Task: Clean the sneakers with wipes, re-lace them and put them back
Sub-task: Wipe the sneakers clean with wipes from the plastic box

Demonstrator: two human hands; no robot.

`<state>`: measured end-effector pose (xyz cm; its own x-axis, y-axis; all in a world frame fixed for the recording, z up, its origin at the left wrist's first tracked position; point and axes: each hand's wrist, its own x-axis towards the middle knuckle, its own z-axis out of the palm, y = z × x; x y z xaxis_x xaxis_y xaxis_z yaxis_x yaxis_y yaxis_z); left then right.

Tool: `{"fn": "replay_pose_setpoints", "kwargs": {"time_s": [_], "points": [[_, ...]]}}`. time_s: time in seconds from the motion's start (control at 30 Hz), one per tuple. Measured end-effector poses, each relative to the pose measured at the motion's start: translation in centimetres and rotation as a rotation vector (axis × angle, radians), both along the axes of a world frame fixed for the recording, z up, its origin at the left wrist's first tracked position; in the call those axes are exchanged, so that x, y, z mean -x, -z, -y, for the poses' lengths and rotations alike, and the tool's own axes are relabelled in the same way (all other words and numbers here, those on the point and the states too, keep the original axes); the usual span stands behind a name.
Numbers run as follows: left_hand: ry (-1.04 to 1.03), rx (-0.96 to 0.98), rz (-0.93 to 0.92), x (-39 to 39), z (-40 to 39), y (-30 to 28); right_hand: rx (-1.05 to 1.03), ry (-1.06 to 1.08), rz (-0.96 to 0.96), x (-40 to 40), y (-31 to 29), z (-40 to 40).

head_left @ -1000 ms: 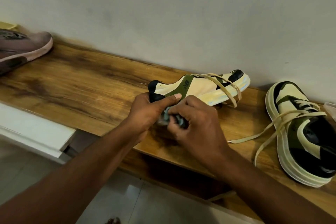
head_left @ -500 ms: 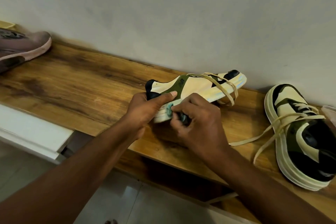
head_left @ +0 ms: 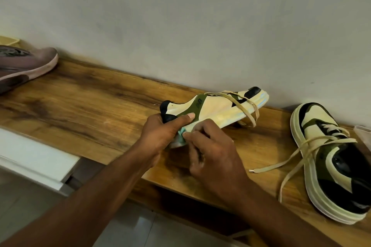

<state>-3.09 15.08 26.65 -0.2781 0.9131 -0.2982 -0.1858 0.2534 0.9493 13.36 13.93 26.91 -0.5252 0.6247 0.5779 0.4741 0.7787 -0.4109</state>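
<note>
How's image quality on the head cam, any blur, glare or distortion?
Head view: dim, warm, soft light. The held sneaker and wipe between the hands are slightly smeared. A pale sheen tints its sole edge. Wide-angle bend curves the wooden shelf. The second sneaker at right is stretched. Soft shadow lies under the hands.

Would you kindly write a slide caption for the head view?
Left hand grips a cream-and-green sneaker by its heel while the right hand rubs a wipe along its sole.

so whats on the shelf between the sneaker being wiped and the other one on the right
Bare wood between the held sneaker and the second sneaker, crossed only by its loose lace; head view.
</note>
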Motion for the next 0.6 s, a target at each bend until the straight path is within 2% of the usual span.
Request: {"fn": "replay_pose_setpoints", "kwargs": {"time_s": [0.07, 0.23, 0.3, 0.4, 0.5, 0.6], "points": [[0.008, 0.011, -0.018, 0.1, -0.1, -0.1, -0.005, 0.060, 0.021, -1.2, 0.0, -1.3], [0.016, -0.011, -0.051, 0.0, 0.0, -0.1, 0.022, 0.328, -0.136, -4.6, -0.7, -5.4], [-0.005, -0.026, -0.036, -0.3, 0.0, 0.0, 0.037, 0.311, -0.162, -3.4, -0.5, -4.2], [-0.023, -0.040, -0.051, -0.5, -0.1, 0.2, 0.065, 0.172, -0.187, -0.7, -0.2, -1.6], [0.027, -0.031, -0.083, -0.4, -0.1, -0.1, 0.085, 0.076, -0.146, 0.0, -0.1, -0.7], [0.060, -0.021, -0.093, -0.1, -0.2, -0.5, 0.058, 0.114, -0.094, -1.5, 0.0, -2.0]]}}
